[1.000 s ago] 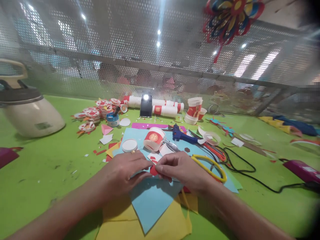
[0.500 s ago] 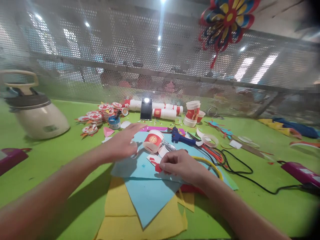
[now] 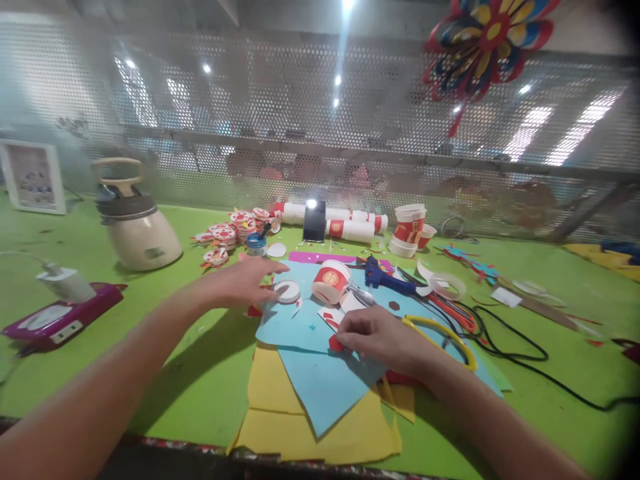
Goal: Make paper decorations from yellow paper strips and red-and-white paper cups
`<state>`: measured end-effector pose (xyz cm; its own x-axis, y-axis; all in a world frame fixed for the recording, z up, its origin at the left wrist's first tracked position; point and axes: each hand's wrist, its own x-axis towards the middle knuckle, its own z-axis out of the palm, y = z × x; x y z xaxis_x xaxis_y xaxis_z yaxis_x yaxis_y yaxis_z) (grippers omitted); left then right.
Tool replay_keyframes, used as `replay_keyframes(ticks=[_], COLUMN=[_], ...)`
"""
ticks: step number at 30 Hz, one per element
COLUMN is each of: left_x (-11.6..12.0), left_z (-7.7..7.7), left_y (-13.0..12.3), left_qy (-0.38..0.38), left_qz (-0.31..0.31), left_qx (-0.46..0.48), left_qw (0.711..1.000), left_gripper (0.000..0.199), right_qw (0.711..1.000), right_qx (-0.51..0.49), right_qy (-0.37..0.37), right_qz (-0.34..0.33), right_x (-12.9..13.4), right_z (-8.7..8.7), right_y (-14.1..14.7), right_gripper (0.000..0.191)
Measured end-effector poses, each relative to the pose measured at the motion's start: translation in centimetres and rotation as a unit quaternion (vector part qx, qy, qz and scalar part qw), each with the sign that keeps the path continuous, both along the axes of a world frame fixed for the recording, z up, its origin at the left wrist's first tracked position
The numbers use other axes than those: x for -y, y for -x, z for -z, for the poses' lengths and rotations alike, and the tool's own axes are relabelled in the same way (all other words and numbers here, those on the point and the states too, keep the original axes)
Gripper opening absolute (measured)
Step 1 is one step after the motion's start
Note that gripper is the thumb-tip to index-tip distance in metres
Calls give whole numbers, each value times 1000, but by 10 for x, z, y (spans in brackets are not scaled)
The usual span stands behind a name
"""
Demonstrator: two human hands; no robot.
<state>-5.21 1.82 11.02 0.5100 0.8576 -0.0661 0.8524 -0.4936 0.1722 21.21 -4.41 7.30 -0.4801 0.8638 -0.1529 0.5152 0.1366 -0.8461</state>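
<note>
My left hand [image 3: 251, 281] hovers with fingers spread beside a white paper-cup bottom [image 3: 287, 291], which lies on the blue sheet [image 3: 285, 327]. Whether the fingertips touch its rim I cannot tell. Between thumb and finger, my right hand [image 3: 367, 333] pinches a small red paper piece [image 3: 335, 343] low over the same sheet. Just beyond it lie a white and red cut scrap [image 3: 330, 317] and a cut paper cup [image 3: 331, 283] tipped on its side. Scissors with yellow handles [image 3: 467, 350] rest by my right wrist, partly covered.
A blue glue gun [image 3: 387, 277] with a black cable [image 3: 520, 350] lies to the right. Stacked cups [image 3: 410, 227], a phone [image 3: 315, 221] and red-and-white paper crafts [image 3: 225, 233] stand behind. To the left are a beige kettle [image 3: 143, 237] and a purple power strip [image 3: 95, 313].
The view has swung left, so the picture frame and left power strip now show. My left hand has drawn back slightly, uncovering the white cup bottom. The right hand still pinches the red piece.
</note>
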Motion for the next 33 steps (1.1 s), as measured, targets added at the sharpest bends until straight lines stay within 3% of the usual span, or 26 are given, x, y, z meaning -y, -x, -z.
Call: replay_keyframes(ticks=[4,8,10,14,16,18,21,26,30,33], left_x=[-12,-19,-18,-2,15,35,59,71,67,64], left_z=[15,26,22,-5,-15,-16,1,35,40,36], left_y=[-24,-22,-13,-2,-11,-29,-59,-78,-73,-66], left_qy=[21,-1,-13,-75,-80,-39,16,-41,-27,32], left_qz=[61,52,20,-31,-5,69,118,123,110,91], left_qx=[-25,4,33,73,73,70,52,21,38,75], left_qw=[998,999,999,994,994,994,992,991,993,993], left_gripper=[53,47,55,65,55,42,36,45,60,70], right_qw=[998,992,993,995,991,985,983,986,992,990], right_qx=[-18,-35,-50,-78,-110,-141,-152,-122,-72,-61], right_qy=[-28,-46,-21,11,-7,-21,-16,36,83,100], right_qz=[60,116,105,62,75,92,103,107,68,73], right_x=[-4,-4,-2,-1,-2,-2,1,7,11,11], right_z=[3,1,0,1,0,-4,-14,-16,-8,-9], right_y=[3,2,3,5,4,0,-12,-26,-22,-14], right_gripper=[14,14,14,12,11,13,16,15,16,16])
